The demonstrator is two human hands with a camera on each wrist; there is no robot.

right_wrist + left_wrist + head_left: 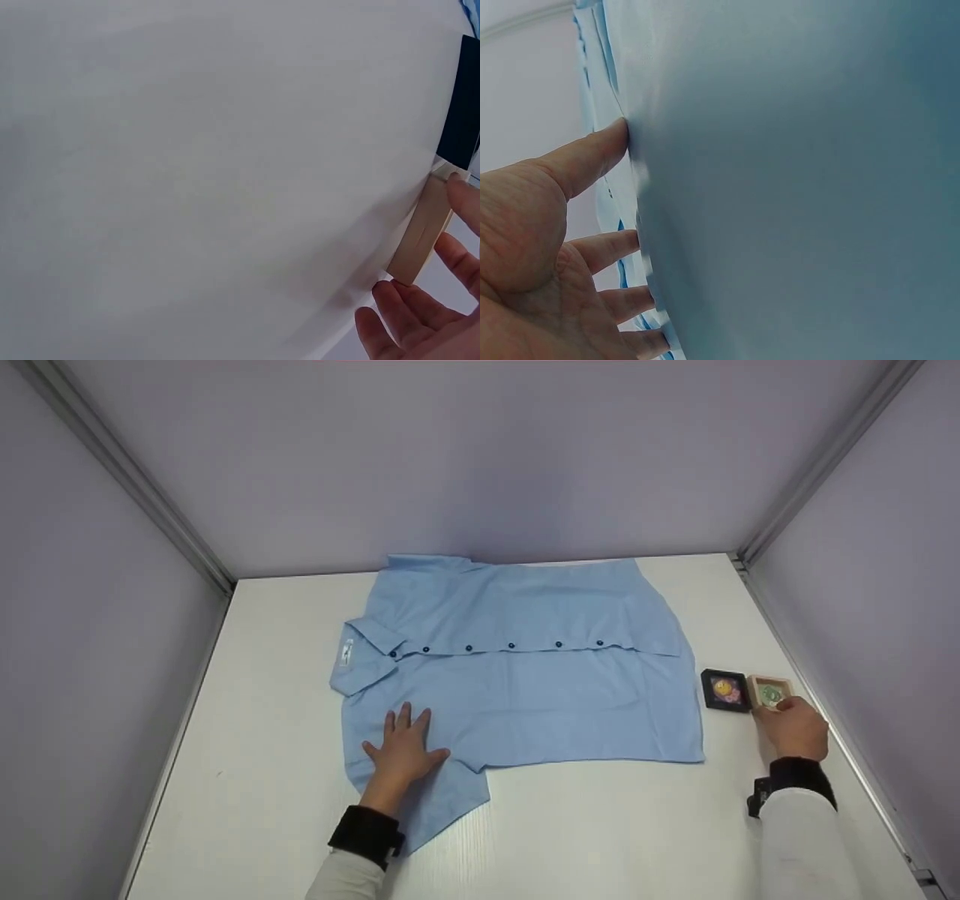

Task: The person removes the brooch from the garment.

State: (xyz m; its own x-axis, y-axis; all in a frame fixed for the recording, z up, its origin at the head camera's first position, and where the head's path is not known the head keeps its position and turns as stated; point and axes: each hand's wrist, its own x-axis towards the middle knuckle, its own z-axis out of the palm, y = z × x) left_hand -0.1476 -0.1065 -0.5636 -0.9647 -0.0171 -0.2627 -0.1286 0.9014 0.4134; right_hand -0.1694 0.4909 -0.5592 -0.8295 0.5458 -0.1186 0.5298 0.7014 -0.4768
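A light blue short-sleeved shirt (555, 697) lies flat on the white table, collar to the left and its row of dark buttons running across the middle. My left hand (403, 754) rests on it near the lower sleeve, fingers spread. In the left wrist view, the thumb and fingertips of that hand (532, 240) press against the blue cloth. Right of the hem, my right hand (796, 731) grips a small light wooden frame (770, 688) with a green picture. The right wrist view shows thumb and fingers around the wooden frame's (420, 232) edges.
A small black frame (725, 691) with a yellow and pink picture stands right beside the wooden one, left of it. Grey panels (480, 457) enclose the table (255, 720) at the back and both sides. The right panel is close to my right hand.
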